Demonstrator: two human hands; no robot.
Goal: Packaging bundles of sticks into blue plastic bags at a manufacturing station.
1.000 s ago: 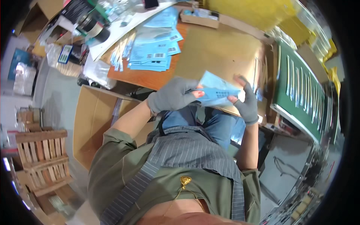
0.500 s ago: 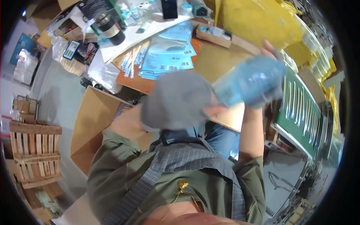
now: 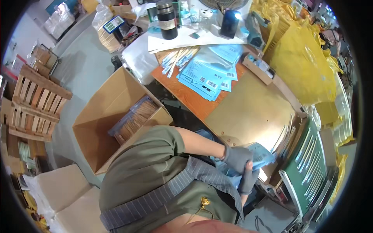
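Both my hands wear grey fingerless-looking gloves and meet at the lower right, in front of my apron. My left hand (image 3: 237,158) is closed on a blue printed plastic bag (image 3: 261,154), which sticks out to the right past the fingers. Just below, my right hand (image 3: 248,181) is closed against the same bag, partly behind the left. What is inside the bag cannot be made out. A bare brown board (image 3: 248,105) lies beyond the hands, with thin sticks (image 3: 285,134) along its right edge.
Flat blue bags (image 3: 206,77) and wrapped sticks (image 3: 176,60) lie on the orange table. An open carton (image 3: 105,116) holding bundled sticks stands left. A green rack (image 3: 307,167) with slim packets is at right, yellow sacks (image 3: 303,58) behind. A black flask (image 3: 167,23) stands at the back.
The blue bag has come down from a raised position at right to near my lap, and both hands have come together on it. The view has shifted, bringing the carton into fuller sight.
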